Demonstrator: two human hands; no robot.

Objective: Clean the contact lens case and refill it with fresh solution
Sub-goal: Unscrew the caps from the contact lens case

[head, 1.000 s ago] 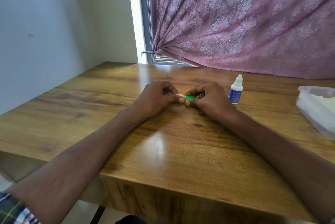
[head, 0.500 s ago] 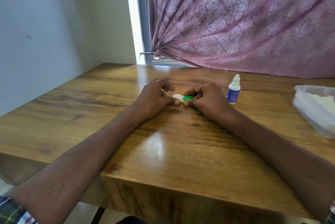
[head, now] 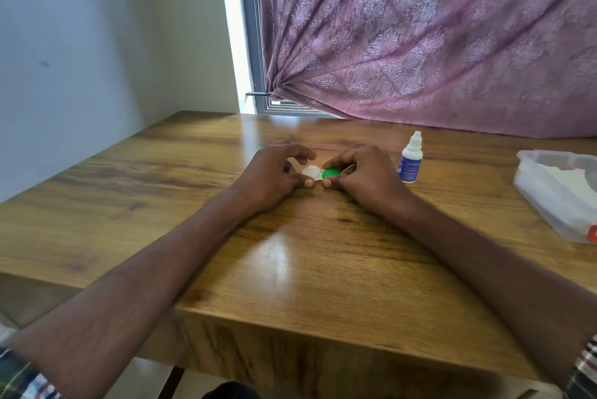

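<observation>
The right hand [head: 365, 177] has its grip clamped on the green cap [head: 331, 173] of the contact lens case [head: 318, 173], thumb and fingers curled round it, likely to steady or twist it. The left hand [head: 274, 172] has a looser grip: its thumb touches the near edge of the white cap [head: 310, 170] while its fingers arch over, apart from it, probably about to unscrew. The case lies on the desk [head: 290, 269] between both grips. Just beyond the right grip stands the solution bottle [head: 411, 159], ready for refilling; farther right sits a plastic container [head: 555, 195].
</observation>
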